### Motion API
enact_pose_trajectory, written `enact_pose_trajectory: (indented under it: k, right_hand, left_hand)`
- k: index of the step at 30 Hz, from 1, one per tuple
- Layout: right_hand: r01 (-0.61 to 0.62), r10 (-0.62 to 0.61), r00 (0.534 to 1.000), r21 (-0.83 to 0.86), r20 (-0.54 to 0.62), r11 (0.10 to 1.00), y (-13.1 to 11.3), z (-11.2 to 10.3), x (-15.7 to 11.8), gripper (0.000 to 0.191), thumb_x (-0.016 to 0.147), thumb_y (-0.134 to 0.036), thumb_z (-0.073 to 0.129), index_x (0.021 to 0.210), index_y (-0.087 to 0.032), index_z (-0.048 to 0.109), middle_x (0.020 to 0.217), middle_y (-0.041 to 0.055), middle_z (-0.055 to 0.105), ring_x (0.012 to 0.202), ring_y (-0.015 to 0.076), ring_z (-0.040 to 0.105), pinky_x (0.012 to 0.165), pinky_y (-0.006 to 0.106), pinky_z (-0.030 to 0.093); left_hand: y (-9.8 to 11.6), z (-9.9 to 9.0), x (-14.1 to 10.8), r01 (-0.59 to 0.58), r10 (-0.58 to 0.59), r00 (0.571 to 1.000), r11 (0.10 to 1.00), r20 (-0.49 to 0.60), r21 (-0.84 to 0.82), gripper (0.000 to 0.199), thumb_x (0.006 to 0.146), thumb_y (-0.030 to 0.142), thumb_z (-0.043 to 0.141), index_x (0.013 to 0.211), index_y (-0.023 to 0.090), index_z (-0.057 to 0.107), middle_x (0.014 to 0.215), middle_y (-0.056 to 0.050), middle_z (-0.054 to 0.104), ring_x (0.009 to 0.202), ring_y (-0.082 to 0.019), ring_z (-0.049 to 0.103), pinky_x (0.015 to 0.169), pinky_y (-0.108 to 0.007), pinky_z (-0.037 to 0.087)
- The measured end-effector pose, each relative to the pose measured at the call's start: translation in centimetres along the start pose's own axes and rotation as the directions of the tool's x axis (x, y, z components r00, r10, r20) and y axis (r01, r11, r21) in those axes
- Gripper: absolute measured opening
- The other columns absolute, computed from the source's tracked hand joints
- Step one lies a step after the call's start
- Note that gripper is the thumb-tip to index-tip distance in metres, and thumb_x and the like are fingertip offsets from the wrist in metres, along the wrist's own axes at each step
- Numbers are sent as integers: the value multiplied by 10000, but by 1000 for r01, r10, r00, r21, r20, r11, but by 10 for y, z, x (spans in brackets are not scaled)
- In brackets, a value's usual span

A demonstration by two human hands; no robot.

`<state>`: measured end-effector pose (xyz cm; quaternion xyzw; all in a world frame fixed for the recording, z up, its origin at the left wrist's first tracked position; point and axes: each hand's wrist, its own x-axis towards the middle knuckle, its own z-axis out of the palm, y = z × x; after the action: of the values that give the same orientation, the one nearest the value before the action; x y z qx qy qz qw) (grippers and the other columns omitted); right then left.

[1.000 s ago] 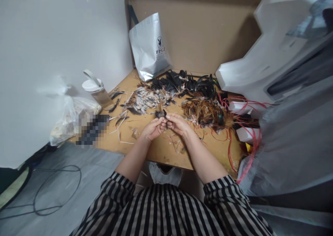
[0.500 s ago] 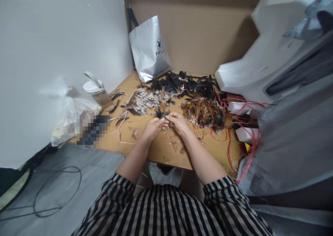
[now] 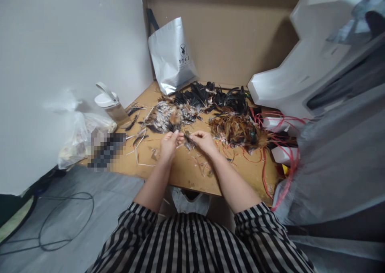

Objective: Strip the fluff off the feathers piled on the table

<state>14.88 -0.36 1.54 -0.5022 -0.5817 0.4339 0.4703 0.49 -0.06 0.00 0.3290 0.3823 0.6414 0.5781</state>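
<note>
My left hand (image 3: 170,144) is pinched round the base of a brown and black feather tuft (image 3: 174,120), which points up and away from me. Just to its right, my right hand (image 3: 203,140) pinches a small dark feather (image 3: 189,140) between thumb and finger. A narrow gap separates the hands. Beyond them a pale speckled feather pile (image 3: 161,114) lies on the wooden table (image 3: 177,174), with black feathers (image 3: 197,95) behind it. A brown feather pile (image 3: 237,128) is to the right of my right hand.
A silver bag (image 3: 171,56) stands at the back. On the left are a lidded cup (image 3: 116,106), a plastic bag (image 3: 75,140) and a blurred dark object (image 3: 106,150). Red strings (image 3: 264,172) trail over the right side, near white boxy parts (image 3: 284,154).
My hands have moved apart. The left one has shifted left with the brown and black tuft, and the small dark feather now shows separately at my right fingertips.
</note>
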Motion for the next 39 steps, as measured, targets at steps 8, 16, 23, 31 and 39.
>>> enact_pose_trajectory:
  k: [8, 16, 23, 31, 39]
  right_hand:
    - [150, 11, 983, -827, 186, 542, -14, 2, -17, 207, 698, -344, 543, 689, -180, 668, 709, 83, 659, 666, 176, 571, 594, 251, 337]
    - [134, 25, 985, -842, 173, 522, -13, 3, -16, 161, 675, -214, 510, 669, -169, 664, 692, 103, 656, 635, 181, 572, 568, 255, 329]
    - [-64, 83, 994, -226, 76, 972, -3, -5, -5, 183, 631, -296, 539, 652, -138, 629, 543, -12, 561, 464, 76, 427, 482, 200, 307]
    - [-148, 157, 988, 429, 15, 891, 2, -1, 2, 272, 553, -382, 676, 675, -152, 596, 474, -50, 485, 419, 53, 366, 424, 191, 245]
    - [-115, 126, 992, 499, 11, 859, 6, 1, 3, 200, 563, -304, 692, 651, -154, 594, 479, -44, 500, 430, 52, 387, 426, 191, 253]
  left_hand:
    - [-3, -3, 3, -8, 4, 998, 998, -65, -65, 220, 655, 303, 656, 676, 121, 533, 701, -42, 661, 512, -56, 553, 480, -158, 376]
    - [-3, 0, 1, 19, -22, 998, 998, -53, -55, 210, 677, 302, 640, 674, 112, 550, 694, -50, 658, 504, -56, 551, 461, -152, 378]
    - [-2, -4, 2, 76, -83, 995, 988, -49, -138, 149, 713, 244, 623, 734, 110, 564, 721, -49, 665, 526, -46, 565, 474, -136, 391]
    - [-3, 0, -4, 254, -240, 959, 964, 151, -84, 143, 706, 216, 639, 741, 92, 576, 729, -81, 676, 552, -65, 592, 483, -139, 413]
    - [-2, 3, -7, 266, -256, 953, 963, 166, -45, 149, 707, 223, 637, 724, 94, 564, 721, -75, 675, 542, -65, 591, 483, -138, 420]
